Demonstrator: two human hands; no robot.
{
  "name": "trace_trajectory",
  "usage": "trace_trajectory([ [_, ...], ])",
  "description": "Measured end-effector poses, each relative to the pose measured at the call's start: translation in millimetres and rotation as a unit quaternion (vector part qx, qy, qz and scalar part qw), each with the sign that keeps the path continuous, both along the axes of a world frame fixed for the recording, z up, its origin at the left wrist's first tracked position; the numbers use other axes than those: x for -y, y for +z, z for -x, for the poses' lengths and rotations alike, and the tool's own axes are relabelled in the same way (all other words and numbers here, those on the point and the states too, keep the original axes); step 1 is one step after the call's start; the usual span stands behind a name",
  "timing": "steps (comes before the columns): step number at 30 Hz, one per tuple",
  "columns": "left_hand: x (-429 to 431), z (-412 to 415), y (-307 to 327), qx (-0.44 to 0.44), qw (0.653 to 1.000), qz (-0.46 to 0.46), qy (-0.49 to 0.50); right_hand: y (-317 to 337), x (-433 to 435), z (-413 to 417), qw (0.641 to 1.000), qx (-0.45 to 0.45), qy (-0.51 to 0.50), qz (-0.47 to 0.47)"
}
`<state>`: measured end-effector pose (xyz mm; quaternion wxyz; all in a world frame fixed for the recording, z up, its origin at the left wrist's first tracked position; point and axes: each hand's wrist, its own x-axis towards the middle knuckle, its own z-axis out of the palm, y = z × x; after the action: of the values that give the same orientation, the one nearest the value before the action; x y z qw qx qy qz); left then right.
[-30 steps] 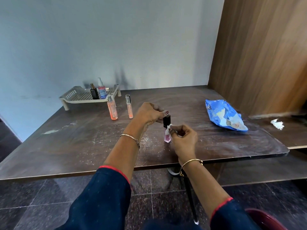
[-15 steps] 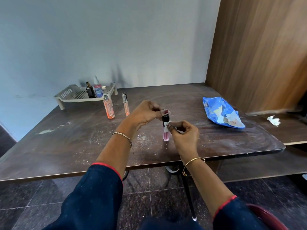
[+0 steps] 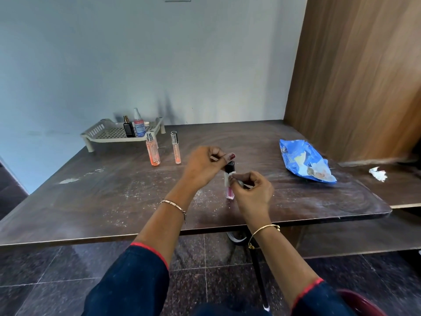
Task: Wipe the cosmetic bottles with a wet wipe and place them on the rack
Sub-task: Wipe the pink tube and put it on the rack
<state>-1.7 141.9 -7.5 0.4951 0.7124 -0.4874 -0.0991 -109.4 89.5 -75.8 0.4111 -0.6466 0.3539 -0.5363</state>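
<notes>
A small pink bottle (image 3: pixel 230 193) with a black cap stands upright on the table's middle. My left hand (image 3: pixel 205 166) pinches its cap from above. My right hand (image 3: pixel 251 192) presses a white wet wipe (image 3: pixel 227 179) against the bottle's upper body. The beige rack (image 3: pixel 103 134) sits at the far left and bears a black bottle (image 3: pixel 129 128) and a clear spray bottle (image 3: pixel 139 124). In front of the rack stand an orange bottle (image 3: pixel 153 151) and a slim peach tube (image 3: pixel 175 148).
A blue wipe pack (image 3: pixel 303 160) lies at the right of the dark table (image 3: pixel 91 197). A crumpled used wipe (image 3: pixel 378 174) rests on the lower side surface. A wooden panel rises at the right and a grey wall behind.
My right hand has slid the wipe up the pink bottle toward the cap. My left hand stays on the cap. The camera has tilted a little.
</notes>
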Motion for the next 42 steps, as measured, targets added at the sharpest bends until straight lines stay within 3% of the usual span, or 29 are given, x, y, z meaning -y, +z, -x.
trace_trajectory([
  [5,-1.9,-0.9,1.2,-0.095,0.995,0.006,-0.006,1.4,0.6,1.9,0.999,0.004,0.028,-0.023],
  [12,0.9,0.9,6.2,-0.102,0.994,-0.026,-0.033,12.9,5.7,-3.5,0.998,0.06,0.02,0.009],
  [16,1.9,0.1,4.5,-0.133,0.99,-0.02,-0.049,-7.5,1.2,5.5,0.997,0.046,0.035,-0.052],
  [19,2.4,-0.7,5.4,-0.132,0.989,-0.021,-0.062,-0.5,4.0,3.8,0.995,0.062,0.034,-0.064],
  [24,1.4,-1.7,2.9,-0.133,0.989,-0.011,-0.065,17.5,6.8,-0.1,0.996,0.078,0.053,0.004],
  [28,-1.6,-5.5,2.1,-0.137,0.988,-0.016,-0.062,10.6,6.2,6.1,0.996,0.052,0.075,-0.021],
  [33,-0.5,0.9,6.0,-0.112,0.991,-0.02,-0.066,20.5,10.1,6.3,0.994,0.081,0.078,-0.009],
  [42,-0.8,2.5,5.9,-0.107,0.993,-0.02,-0.047,15.9,16.5,8.1,0.996,0.023,0.088,-0.012],
])
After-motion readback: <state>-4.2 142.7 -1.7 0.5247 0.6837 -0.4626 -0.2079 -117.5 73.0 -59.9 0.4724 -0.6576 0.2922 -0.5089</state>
